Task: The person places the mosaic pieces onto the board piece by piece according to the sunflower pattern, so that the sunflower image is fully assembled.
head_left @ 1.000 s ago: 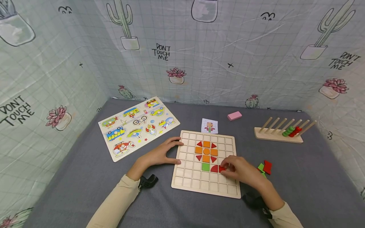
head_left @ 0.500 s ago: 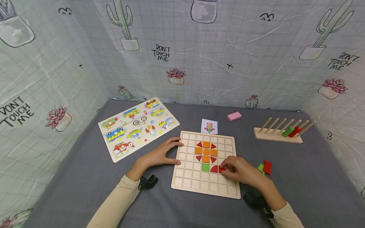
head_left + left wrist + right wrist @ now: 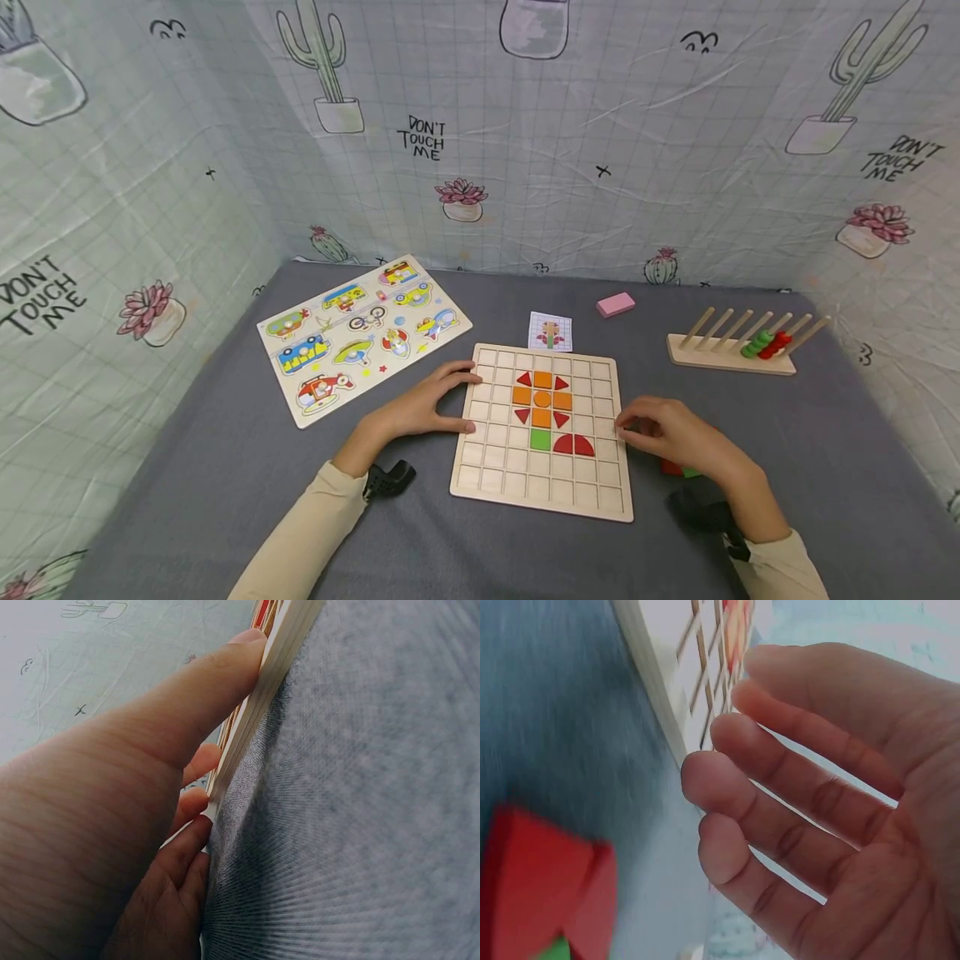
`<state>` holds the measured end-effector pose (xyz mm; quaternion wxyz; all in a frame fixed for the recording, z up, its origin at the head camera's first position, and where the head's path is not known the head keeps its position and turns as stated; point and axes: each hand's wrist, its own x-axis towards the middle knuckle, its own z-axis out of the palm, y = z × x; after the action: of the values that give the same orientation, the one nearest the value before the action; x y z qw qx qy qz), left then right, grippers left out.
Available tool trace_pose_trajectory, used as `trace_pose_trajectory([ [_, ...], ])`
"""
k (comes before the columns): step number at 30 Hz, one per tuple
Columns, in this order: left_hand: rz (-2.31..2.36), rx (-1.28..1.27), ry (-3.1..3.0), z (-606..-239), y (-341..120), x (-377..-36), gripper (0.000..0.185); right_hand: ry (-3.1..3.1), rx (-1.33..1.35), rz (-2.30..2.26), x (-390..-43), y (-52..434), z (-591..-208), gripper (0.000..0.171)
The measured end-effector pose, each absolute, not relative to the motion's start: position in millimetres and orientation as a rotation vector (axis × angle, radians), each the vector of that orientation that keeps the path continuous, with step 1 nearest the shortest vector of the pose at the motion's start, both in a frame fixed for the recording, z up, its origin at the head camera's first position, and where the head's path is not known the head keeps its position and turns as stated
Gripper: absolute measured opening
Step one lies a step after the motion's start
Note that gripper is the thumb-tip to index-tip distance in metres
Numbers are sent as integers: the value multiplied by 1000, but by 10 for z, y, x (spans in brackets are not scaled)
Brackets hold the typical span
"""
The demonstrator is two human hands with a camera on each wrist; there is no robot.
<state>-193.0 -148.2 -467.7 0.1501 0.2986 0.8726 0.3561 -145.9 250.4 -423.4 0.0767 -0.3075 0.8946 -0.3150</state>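
Note:
My left hand (image 3: 420,408) rests against the left edge of a wooden grid board (image 3: 491,479), thumb and fingers spread along its rim. On the board lies a flower-like pattern of orange squares (image 3: 543,380), an orange circle (image 3: 543,399) and red triangles (image 3: 561,420). Below it sit a green square (image 3: 540,439) and two red quarter-round pieces (image 3: 583,446), side by side. My right hand (image 3: 675,429) hovers at the board's right edge, fingers loosely bent and holding nothing. Beneath it, loose red pieces (image 3: 536,877) and a bit of green show in the right wrist view, partly hidden in the head view.
A pattern card (image 3: 551,332) lies behind the board, with a pink block (image 3: 616,305) farther back. At left is a vehicle puzzle board (image 3: 378,367). A peg stand (image 3: 731,358) with green and red beads stands at right. Patterned cloth hangs behind the table.
My right hand has let go of the red quarter-round piece and moved right, off the grid toward the loose pieces. My left hand has stayed at the board's edge.

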Motion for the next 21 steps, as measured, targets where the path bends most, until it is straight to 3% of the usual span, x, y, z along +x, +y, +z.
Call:
trace_pose_trajectory([
  [21,1024,857,2508,-4662,-1486,-1925,72,2516,-772,-853,-1472,2940,-4207,23],
])
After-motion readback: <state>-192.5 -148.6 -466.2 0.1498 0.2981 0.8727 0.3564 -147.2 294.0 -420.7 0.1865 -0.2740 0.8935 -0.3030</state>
